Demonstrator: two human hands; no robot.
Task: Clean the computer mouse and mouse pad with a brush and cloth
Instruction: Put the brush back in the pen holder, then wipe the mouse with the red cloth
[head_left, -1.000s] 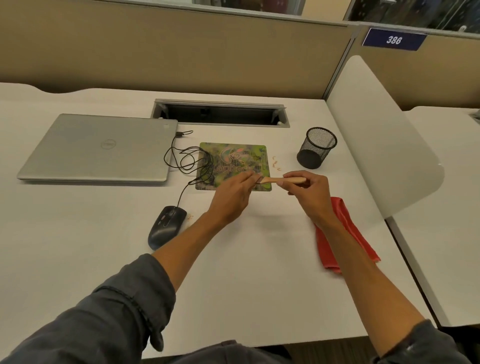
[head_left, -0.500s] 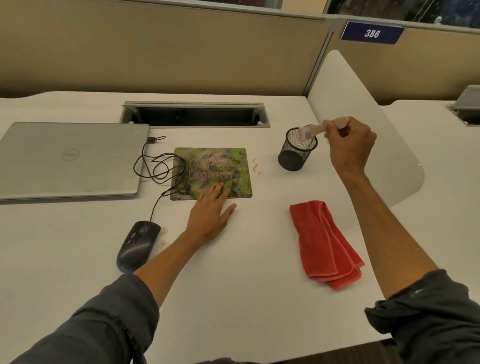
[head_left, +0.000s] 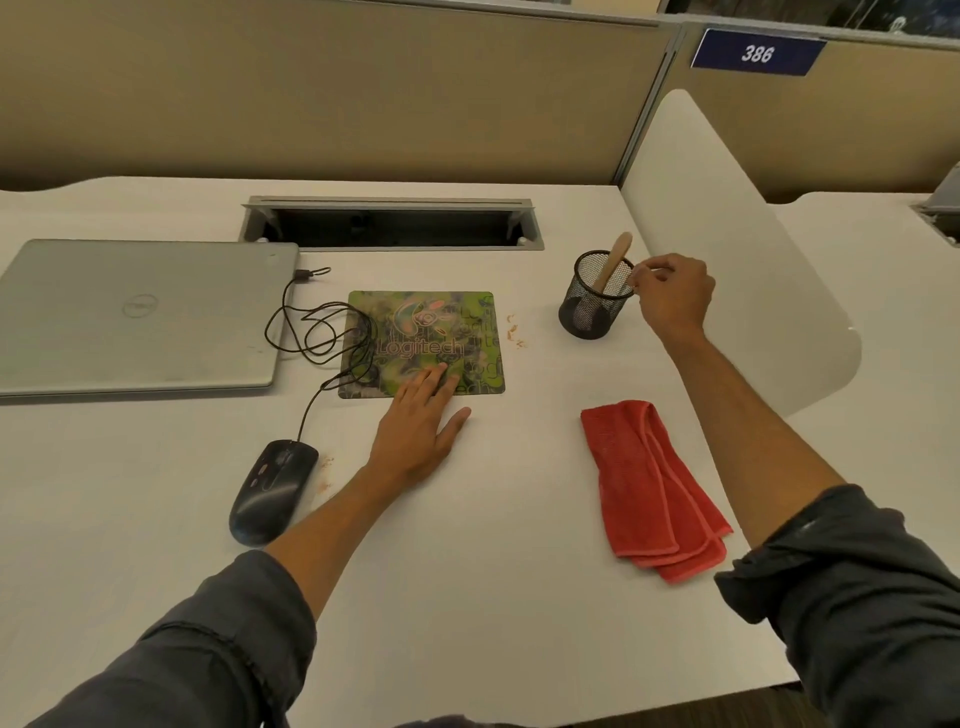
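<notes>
We see a white tabletop (head_left: 467, 597) with a beige partition behind it, where a blue plate (head_left: 757, 52) at the far right reads "386". At the far left lies a shut silver laptop (head_left: 140, 317) bearing a round Dell logo on its lid. Right of it sits the green patterned mouse pad (head_left: 423, 332), printed "Logitech" in pale letters, with the mouse's black cable (head_left: 311, 332) looped over its left edge. At the near right a folded red cloth (head_left: 649, 488) lies flat, well apart from the pad. The black mouse (head_left: 272, 491) rests near and left of the pad, a few orange crumbs just beside it; more crumbs (head_left: 514, 332) lie by the pad's right edge. A black mesh cup (head_left: 595, 296) stands right of the pad, and the wooden brush (head_left: 613, 260) stands tilted inside it, handle end up. Our left hand (head_left: 421, 431) lies flat with fingers spread, fingertips on the pad's near edge. Our right hand (head_left: 675, 296) hovers just right of the cup's rim, fingers loosely curled, holding nothing.
</notes>
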